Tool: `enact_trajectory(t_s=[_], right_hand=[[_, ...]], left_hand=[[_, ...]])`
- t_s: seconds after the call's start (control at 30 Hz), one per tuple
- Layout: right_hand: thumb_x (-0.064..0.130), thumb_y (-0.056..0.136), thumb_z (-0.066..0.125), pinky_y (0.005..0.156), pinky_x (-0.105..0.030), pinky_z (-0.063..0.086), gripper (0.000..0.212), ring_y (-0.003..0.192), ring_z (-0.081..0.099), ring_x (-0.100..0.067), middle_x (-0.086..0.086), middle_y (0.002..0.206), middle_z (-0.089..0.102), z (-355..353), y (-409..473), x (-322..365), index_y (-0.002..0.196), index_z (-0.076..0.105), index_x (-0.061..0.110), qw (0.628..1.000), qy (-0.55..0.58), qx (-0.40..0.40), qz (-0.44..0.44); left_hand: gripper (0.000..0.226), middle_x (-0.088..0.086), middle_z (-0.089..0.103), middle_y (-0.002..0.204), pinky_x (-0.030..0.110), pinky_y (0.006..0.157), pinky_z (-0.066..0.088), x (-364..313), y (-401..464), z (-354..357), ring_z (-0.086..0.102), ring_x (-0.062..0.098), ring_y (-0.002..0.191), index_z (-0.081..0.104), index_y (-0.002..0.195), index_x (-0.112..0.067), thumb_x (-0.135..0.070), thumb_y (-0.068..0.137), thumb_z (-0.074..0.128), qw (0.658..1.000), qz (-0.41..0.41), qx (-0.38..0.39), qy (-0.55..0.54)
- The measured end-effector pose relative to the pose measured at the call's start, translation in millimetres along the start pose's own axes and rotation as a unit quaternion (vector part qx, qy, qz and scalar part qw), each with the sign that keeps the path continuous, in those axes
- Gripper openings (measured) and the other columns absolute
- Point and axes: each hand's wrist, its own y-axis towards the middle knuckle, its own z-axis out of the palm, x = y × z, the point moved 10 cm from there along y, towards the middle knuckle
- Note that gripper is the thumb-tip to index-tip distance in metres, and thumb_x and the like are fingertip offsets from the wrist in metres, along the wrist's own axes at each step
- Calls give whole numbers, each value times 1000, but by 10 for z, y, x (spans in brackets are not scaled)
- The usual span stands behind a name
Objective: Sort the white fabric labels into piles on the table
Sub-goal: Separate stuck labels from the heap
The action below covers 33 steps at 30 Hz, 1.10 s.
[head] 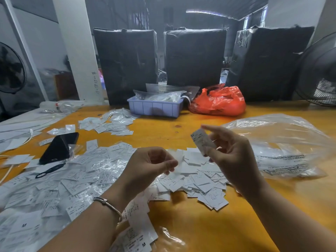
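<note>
Labels (pixel 198 180) lie heaped on the yellow table (pixel 181 224); right hand (pixel 234 157) pinches one label (pixel 201 141) aloft, left hand (pixel 152 166) pinches another. Judged light, limp, slippery: take by an edge.

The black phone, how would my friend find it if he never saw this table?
Start at the yellow table and look to its left side, among the scattered white labels. The black phone lies there, the only dark, shiny slab among pale scraps.
</note>
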Motion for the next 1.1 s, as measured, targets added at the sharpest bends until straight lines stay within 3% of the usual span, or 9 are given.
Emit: enact_trajectory(t_s=[0.1, 0.23, 0.3, 0.67, 0.93, 1.1], right_hand=[[-5, 77, 70, 69, -30, 59, 51, 77, 66, -22, -2, 83, 70, -118, -24, 165, 119, 61, 23, 998, 34, -44, -32], [8, 75, 76, 58, -28, 54, 20, 66, 62, -13, 9, 76, 71, -92, -74, 427, 88, 71, 22, 996, 4, -47, -82], [10, 76, 75, 56, -25, 50, 15, 66, 61, -12, 10, 75, 71, -65, -79, 448, 82, 71, 23, 996, 1, -38, -80], [9, 80, 73, 55, -19, 45, 20, 67, 58, -13, 14, 77, 69, -14, -80, 425, 82, 71, 28, 995, -38, -17, -90], [13, 79, 74, 53, -14, 44, 10, 68, 60, -7, 16, 77, 70, -27, -76, 390, 83, 73, 22, 995, -36, -22, -89], [9, 78, 75, 53, -18, 45, 15, 66, 59, -11, 15, 75, 69, 11, -84, 404, 82, 72, 23, 994, -52, -6, -98]], left_hand=[[23, 4, 70, 68, 20, 63, 53, -27, -8, -22, 64, 14, 63, 71, 77, -4, -25, 72, 75, 1000, 3, -3, -16], [21, 5, 71, 70, 21, 64, 54, -54, -11, 2, 64, 14, 63, 73, 78, -5, -24, 70, 77, 1000, 10, 3, -21], [21, 5, 72, 70, 21, 64, 53, -61, -14, 14, 64, 14, 63, 74, 78, -5, -24, 69, 78, 1000, 12, 5, -21], [19, 4, 75, 77, 23, 66, 57, -61, -26, 2, 69, 18, 71, 78, 78, -11, -26, 66, 79, 1000, 7, -2, -15], [21, 3, 75, 78, 38, 72, 59, -81, -36, -3, 71, 20, 78, 77, 76, -10, -28, 66, 80, 1000, 7, -5, -10], [20, 6, 75, 78, 36, 71, 58, -98, -36, -6, 71, 22, 78, 77, 76, -11, -28, 65, 80, 1000, 11, -7, -13]])
